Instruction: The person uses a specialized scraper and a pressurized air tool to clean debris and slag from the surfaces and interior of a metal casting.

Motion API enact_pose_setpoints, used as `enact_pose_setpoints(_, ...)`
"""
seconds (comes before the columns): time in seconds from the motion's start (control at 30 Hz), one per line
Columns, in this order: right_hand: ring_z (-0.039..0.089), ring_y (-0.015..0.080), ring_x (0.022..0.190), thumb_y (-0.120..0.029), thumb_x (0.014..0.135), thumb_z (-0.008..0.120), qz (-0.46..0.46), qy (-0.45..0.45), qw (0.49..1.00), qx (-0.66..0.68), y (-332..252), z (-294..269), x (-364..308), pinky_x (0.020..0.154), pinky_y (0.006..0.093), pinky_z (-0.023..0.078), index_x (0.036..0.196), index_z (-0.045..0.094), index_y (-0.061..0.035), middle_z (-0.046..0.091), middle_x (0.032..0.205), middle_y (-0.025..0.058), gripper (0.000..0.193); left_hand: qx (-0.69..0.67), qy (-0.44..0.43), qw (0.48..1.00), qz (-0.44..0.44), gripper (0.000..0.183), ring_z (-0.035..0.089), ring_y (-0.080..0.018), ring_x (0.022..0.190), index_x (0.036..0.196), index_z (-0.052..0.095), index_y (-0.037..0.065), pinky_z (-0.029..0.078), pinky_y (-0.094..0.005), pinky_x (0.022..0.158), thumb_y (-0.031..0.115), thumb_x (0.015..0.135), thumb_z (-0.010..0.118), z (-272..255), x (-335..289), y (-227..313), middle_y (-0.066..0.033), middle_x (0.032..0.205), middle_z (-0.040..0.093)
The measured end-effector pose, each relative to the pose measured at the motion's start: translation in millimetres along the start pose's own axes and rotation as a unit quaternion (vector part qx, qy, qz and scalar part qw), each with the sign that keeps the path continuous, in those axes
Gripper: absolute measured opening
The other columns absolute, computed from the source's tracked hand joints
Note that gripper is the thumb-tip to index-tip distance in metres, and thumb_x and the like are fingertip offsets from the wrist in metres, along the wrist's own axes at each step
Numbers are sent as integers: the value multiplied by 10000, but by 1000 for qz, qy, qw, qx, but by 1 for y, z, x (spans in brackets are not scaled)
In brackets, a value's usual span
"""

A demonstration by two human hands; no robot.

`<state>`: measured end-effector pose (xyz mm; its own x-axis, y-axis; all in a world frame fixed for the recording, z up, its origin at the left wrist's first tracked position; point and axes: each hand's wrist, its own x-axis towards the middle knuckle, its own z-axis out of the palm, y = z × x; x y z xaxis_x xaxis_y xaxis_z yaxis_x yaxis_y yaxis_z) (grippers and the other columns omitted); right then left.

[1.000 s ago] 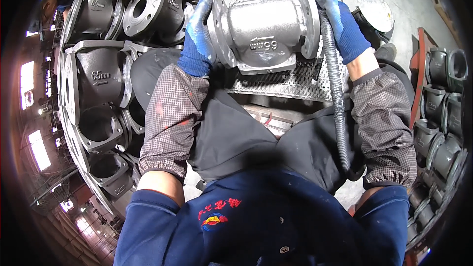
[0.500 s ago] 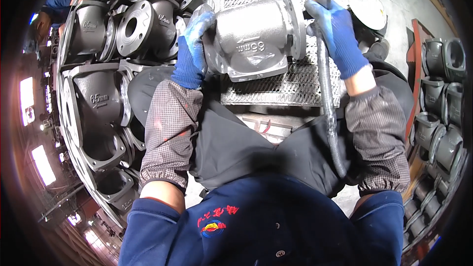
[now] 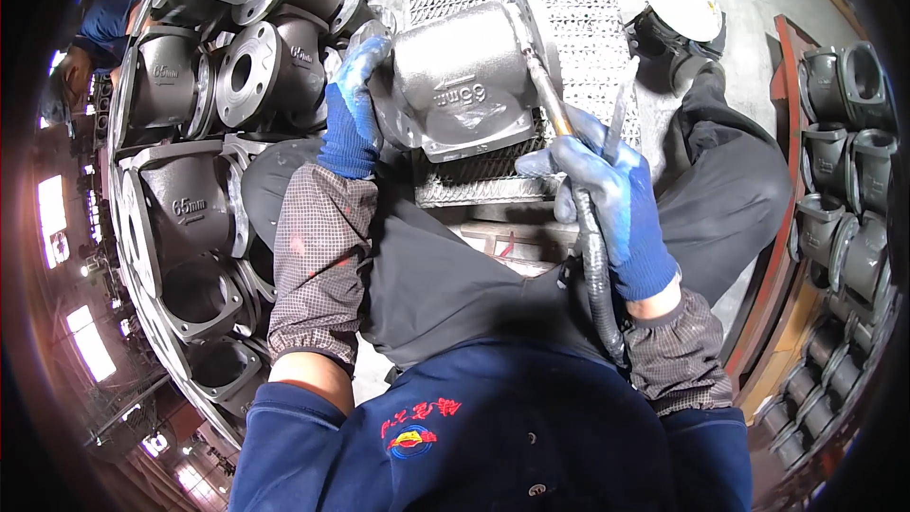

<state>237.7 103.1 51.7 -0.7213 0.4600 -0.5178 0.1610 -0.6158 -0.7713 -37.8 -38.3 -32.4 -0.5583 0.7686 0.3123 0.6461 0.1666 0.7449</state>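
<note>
In the head view, the right hand [image 3: 611, 194] has come nearer and further left than half a second ago, and the rod-shaped tool [image 3: 548, 95], which stood upright to the right of the casting [image 3: 464, 57], now slants across its right flange; whether the tip touches cannot be told. The right hand is closed around the tool, while the left hand [image 3: 355, 100] grips the left flange, as before. The casting is over the mesh plate [image 3: 588, 0], slightly tilted, its squarish flange toward the person

The tool and right fingers hide part of the right flange. Similar castings [image 3: 190, 199] crowd the left side; more castings [image 3: 844, 152] stand at the right behind a red rail [image 3: 782, 66]. A round white lid [image 3: 687, 0] lies far right, and a co-worker's blue sleeve [image 3: 109, 14] shows far left

The casting is rough grey metal, its barrel rounded and shiny. The plate has a raised lattice; the ribbed dark hose [image 3: 595, 275] curves toward the lap. Blue knitted gloves with paler, smeared fingers cover both hands
</note>
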Motion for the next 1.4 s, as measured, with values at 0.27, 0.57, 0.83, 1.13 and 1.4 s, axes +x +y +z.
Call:
enact_pose_setpoints(0.27,501,63,480,-112,879,523,-43,6,999,-3,8,4,5,454,195,429,1296,398,90,672,820,123,480,19,56,998,10,273,584,-249,1028,1074,607,-20,428,-335,945,75,908,413,4,0,20,-145,1105,611)
enact_pose_setpoints(0.57,506,72,460,-110,878,519,-16,31,999,13,6,9,1,444,204,427,1292,418,74,664,785,125,464,-86,77,992,-56,274,574,-249,1044,1072,613,-18,418,-333,952,90,906,424,8,-1,20,-142,1112,609)
enact_pose_setpoints(0.83,474,63,448,-135,881,504,32,23,999,-13,-16,13,1,413,174,368,1123,540,41,670,780,105,301,10,54,998,-1,274,567,-257,1057,1078,605,-24,416,-331,953,78,905,420,2,-2,18,-154,1123,601)
enact_pose_setpoints(1.13,514,78,458,-126,861,555,-47,52,997,-11,-6,18,20,414,193,412,1193,515,57,630,779,73,381,-48,42,998,-28,276,521,-260,1127,1090,597,-24,381,-339,995,95,921,415,4,-1,18,-166,1180,571)
enact_pose_setpoints(1.4,497,82,474,-141,896,507,-41,11,999,-21,1,19,10,455,187,416,1279,418,74,661,830,137,449,-311,112,940,-80,345,497,-185,1142,1228,523,-6,346,-300,1023,170,932,497,19,6,16,-87,1261,526)
